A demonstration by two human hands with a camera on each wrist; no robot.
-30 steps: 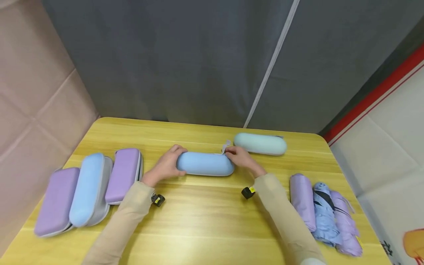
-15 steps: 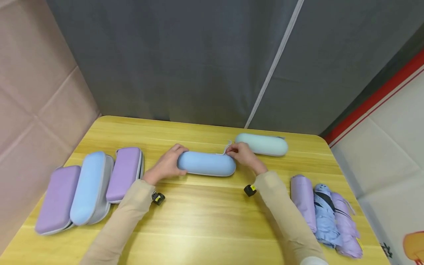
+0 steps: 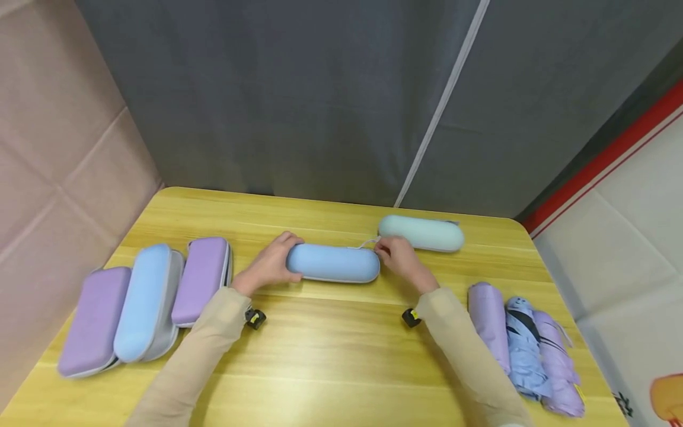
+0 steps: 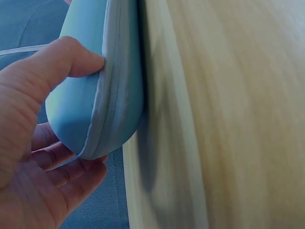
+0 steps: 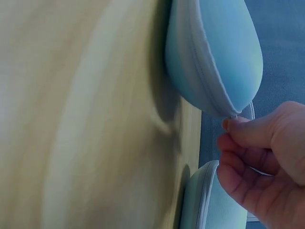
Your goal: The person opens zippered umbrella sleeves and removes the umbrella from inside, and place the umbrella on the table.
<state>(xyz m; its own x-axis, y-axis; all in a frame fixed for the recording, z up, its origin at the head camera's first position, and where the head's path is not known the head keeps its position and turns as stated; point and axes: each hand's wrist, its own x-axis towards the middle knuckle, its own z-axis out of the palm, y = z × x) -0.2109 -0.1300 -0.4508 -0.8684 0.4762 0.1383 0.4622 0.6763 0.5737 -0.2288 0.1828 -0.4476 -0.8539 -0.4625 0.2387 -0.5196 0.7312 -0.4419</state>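
Note:
A light blue zippered hard case point(image 3: 333, 263) lies lengthwise across the middle of the table. My left hand point(image 3: 269, 267) grips its left end; in the left wrist view the thumb presses by the grey zip seam point(image 4: 110, 71) and the other fingers curl round the rounded end. At the right end my right hand point(image 3: 404, 262) pinches the zipper pull point(image 5: 234, 116) between thumb and fingertips, which hide most of it. A thin strap point(image 3: 367, 243) arches from the case's back edge toward that hand. Just behind the right hand sits a mint green case point(image 3: 421, 232).
At the left stand a purple case point(image 3: 95, 320), a larger blue case point(image 3: 143, 302) and a second purple case point(image 3: 201, 281). A lilac folded umbrella point(image 3: 488, 323), a blue one point(image 3: 524, 347) and another lilac one point(image 3: 557, 362) lie at the right. A grey curtain point(image 3: 277, 101) hangs behind the table.
My right hand has moved a little to the right and toward me, round the case's right end. The strap leans lower toward the hand. The left hand and case have stayed almost still.

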